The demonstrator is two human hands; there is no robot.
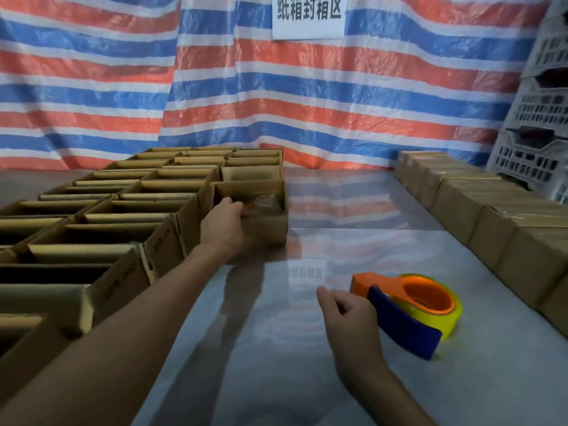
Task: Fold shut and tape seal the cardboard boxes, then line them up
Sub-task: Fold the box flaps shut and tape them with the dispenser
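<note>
The open box (255, 210) I want sits at the right edge of the block of unsealed boxes (138, 204), on the left of the tabletop (307, 379), with its top not yet folded. I judge the job partly done: a row of sealed boxes (491, 216) lines the right side, but many are open. My left grip (222, 224) is stretched far out, fingers curled over that box's near wall. My right grip (347, 309) hovers low, loosely curled and holding nothing, just beside the tape dispenser (408, 309).

Matt brown cardboard boxes (129, 210), glossy reflective tabletop (307, 241), shiny plastic tape dispenser (408, 312), crinkled woven-plastic tarp (276, 96).
</note>
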